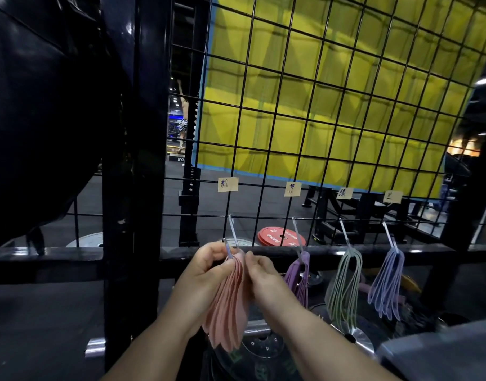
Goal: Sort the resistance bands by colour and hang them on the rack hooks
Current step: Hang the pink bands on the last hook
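Pink resistance bands point(228, 306) are being pinched at their top loops by 2 hands, the left hand point(208, 266) and the right hand point(261, 270), at the leftmost hook point(232, 232) of the wire rack point(263, 216). They are being judged light, soft and floppy, best held by those loops.
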Motion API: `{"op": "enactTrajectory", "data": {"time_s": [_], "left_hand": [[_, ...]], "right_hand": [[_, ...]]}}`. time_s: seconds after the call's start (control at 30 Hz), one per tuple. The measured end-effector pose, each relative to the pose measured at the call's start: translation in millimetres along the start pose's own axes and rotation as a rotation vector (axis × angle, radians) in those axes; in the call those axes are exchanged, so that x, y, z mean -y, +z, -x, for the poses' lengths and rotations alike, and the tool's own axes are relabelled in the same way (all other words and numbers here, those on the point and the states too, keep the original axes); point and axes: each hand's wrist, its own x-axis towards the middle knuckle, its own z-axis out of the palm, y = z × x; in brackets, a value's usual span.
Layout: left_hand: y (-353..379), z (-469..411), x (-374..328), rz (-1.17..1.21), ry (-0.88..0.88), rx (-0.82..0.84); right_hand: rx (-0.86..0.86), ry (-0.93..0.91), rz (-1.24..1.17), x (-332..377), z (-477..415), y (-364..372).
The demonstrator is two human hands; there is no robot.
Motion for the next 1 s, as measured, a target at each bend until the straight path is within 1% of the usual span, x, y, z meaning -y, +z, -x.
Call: {"op": "enactTrajectory", "data": {"time_s": [0.13,0.23,0.3,0.37,0.47,0.53,0.63,0.7,0.77,0.83,1.0], "left_hand": [[1,1,-1,-0.064,0.021,-0.024],[3,1,0,-0.072,0.013,-0.056],[5,1,0,-0.033,0.023,-0.099],[5,1,-2,-0.010,0.044,-0.140],[3,2,-2,-0.038,0.047,-0.193],[2,2,0,-0.126,0.042,-0.225],[1,3,9,-0.366,0.067,-0.311],[2,4,17,-0.487,0.108,-0.369],[2,4,31,-0.576,0.139,-0.356],[3,5,44,-0.638,0.116,-0.309],[9,9,60,-0.586,0.100,-0.279]], "right_hand": [[-0.063,0.015,0.077,3,-5,0],[0.004,0.041,0.068,4,-3,-1],[0.045,0.050,0.065,3,-2,3],[0.056,0.051,0.084,2,-2,10],[0.061,0.064,0.119,0,-3,20],[0.060,0.063,0.148,-4,-2,23],[0.041,0.058,0.174,-7,1,23],[0.046,0.065,0.220,-8,2,21],[0.066,0.076,0.257,-11,6,20],[0.078,0.094,0.231,-18,9,20],[0.082,0.134,0.189,-28,14,19]]}}
